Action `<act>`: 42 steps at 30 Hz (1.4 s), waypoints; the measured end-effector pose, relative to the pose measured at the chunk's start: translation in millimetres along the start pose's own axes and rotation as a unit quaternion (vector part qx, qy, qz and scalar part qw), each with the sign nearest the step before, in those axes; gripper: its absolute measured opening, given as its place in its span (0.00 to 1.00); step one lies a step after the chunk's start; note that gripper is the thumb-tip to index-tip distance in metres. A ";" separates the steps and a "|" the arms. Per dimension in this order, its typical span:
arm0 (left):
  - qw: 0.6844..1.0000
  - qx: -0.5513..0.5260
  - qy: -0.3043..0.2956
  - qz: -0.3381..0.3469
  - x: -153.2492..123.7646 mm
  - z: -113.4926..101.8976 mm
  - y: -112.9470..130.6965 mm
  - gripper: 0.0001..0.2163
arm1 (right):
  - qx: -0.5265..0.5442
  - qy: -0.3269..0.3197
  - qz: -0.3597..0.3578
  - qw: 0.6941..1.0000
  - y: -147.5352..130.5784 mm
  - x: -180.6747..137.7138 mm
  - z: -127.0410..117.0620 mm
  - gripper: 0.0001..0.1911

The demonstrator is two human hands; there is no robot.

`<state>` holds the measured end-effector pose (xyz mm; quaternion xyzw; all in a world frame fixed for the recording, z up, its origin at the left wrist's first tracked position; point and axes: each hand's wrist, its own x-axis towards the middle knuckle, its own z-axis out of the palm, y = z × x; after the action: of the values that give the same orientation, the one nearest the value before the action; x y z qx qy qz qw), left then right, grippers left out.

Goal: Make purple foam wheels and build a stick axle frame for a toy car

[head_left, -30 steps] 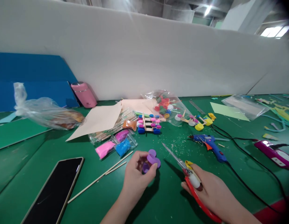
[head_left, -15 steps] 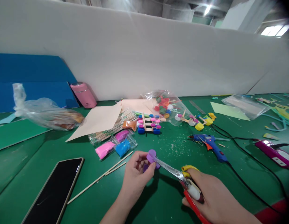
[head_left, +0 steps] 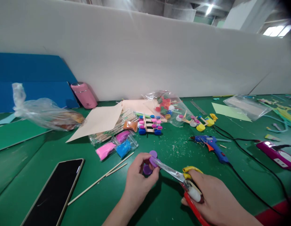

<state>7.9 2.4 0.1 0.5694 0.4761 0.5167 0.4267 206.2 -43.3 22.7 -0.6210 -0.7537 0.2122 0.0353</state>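
My left hand (head_left: 143,172) is closed, pinching a cluster of small purple discs (head_left: 147,169) between thumb and fingers. Part of the cluster is covered by the fingers. My right hand (head_left: 212,194) grips a pair of scissors (head_left: 170,170) with one yellow and one red handle. Their blades look closed together and point left, the tip lying against a purple disc; whether it goes into the disc I cannot tell. A whitish rounded piece (head_left: 194,194) shows by the scissors' pivot, its kind unclear.
Right of the hands lies a blue glue gun (head_left: 212,146) with its cord, near a purple power strip (head_left: 277,154). Small wheeled models (head_left: 150,125) stand ahead. At left are wooden sticks (head_left: 98,180), a phone (head_left: 55,191), coloured packets (head_left: 123,148) and a pink bottle (head_left: 84,95).
My left hand and the purple discs have shifted slightly to the right and turned a little, showing more of the lower disc. The scissors have barely moved.
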 end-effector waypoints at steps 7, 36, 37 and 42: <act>0.999 0.010 0.018 0.026 0.1 0.8 -4.1 0.08 | -0.037 0.021 0.010 0.999 8.8 2.0 10.4 0.11; 0.858 -0.438 -0.164 -0.212 4.6 -18.0 -1.2 0.12 | 0.076 0.063 0.070 0.993 27.7 17.3 3.1 0.14; 0.857 -0.441 -0.164 -0.209 4.4 -18.0 -2.2 0.12 | 0.089 0.051 0.061 0.993 28.7 17.4 1.7 0.12; 0.854 -0.457 -0.158 -0.191 4.6 -17.3 -4.9 0.09 | 0.046 0.055 0.082 0.994 37.4 18.9 -6.1 0.14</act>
<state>-9.8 7.7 -2.1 0.2816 0.2118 0.4874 0.7989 238.3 -18.4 10.6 -0.6893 -0.6865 0.2145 0.0872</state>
